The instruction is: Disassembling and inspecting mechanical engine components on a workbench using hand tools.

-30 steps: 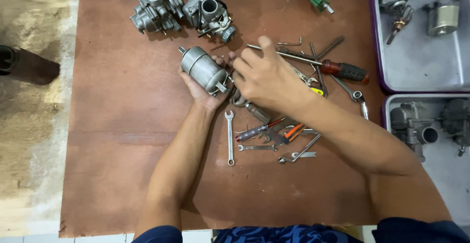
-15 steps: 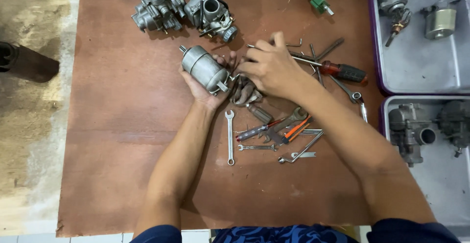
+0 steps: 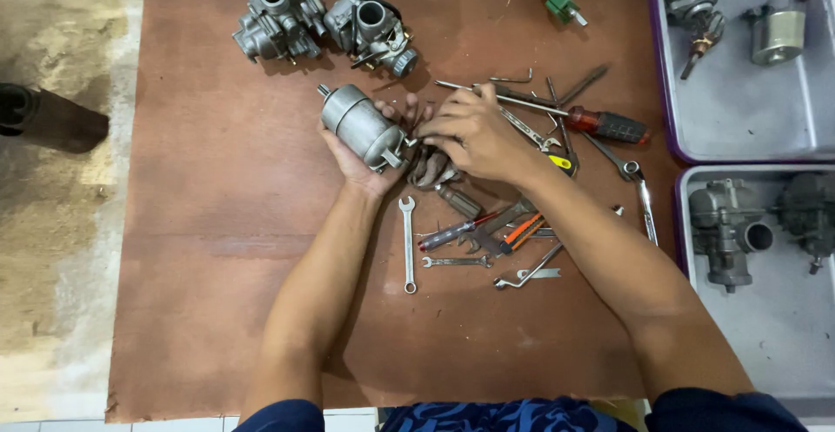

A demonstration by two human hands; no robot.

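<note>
Here, in the head view, I log the left hand [image 3: 364,160] cupped under a grey metal cylinder motor [image 3: 358,124], fingers wrapped around its lower end, so it is closed on the part and holds it tilted above the brown board [image 3: 217,223]. The right hand [image 3: 474,134] is curled at the motor's lower end, fingertips pinched together there; I cannot tell what they pinch. Just below that grip sits a dark lump of metal parts [image 3: 432,169], touching the right palm's edge. Below the left wrist lies a combination wrench [image 3: 407,245]. Beyond the right knuckles a red-handled screwdriver [image 3: 600,122] lies among loose tools. Above the held motor, well apart, stand two carburetors [image 3: 322,21]. Far to the right of both hands are two grey trays [image 3: 739,127] holding more parts.
</note>
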